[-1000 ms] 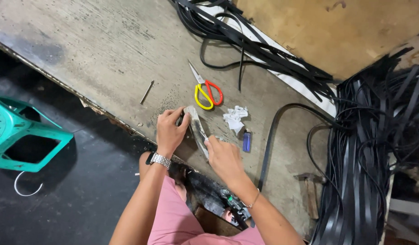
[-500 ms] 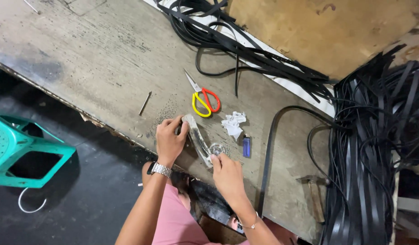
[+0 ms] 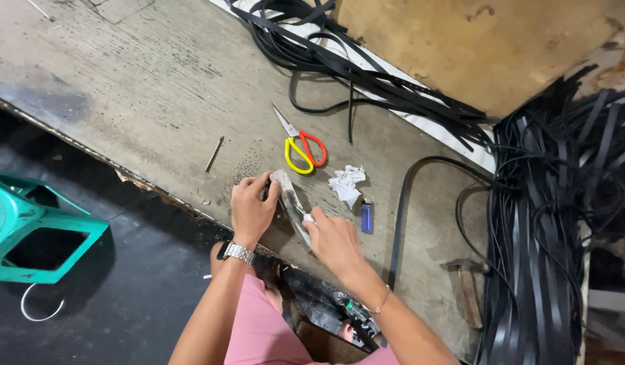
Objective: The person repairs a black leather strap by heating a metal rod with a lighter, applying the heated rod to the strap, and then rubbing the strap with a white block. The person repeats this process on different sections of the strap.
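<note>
My left hand (image 3: 251,206) presses down on the upper end of a long, narrow greyish piece (image 3: 291,199) that lies on the worn wooden table (image 3: 143,88) near its front edge. My right hand (image 3: 332,238) is closed on the lower end of the same piece, with a small white bit at its fingertips. A metal watch sits on my left wrist. Scissors (image 3: 300,145) with one yellow and one red handle lie just beyond the hands.
A crumpled white scrap (image 3: 346,182) and a small blue lighter (image 3: 367,216) lie right of the hands. Black straps (image 3: 556,223) pile up at the right and along the far edge. A nail (image 3: 214,153) lies to the left. A teal plastic stool (image 3: 28,230) stands on the floor.
My right hand has slid up the greyish piece toward the left hand. The left hand stays pressed on its upper end.
</note>
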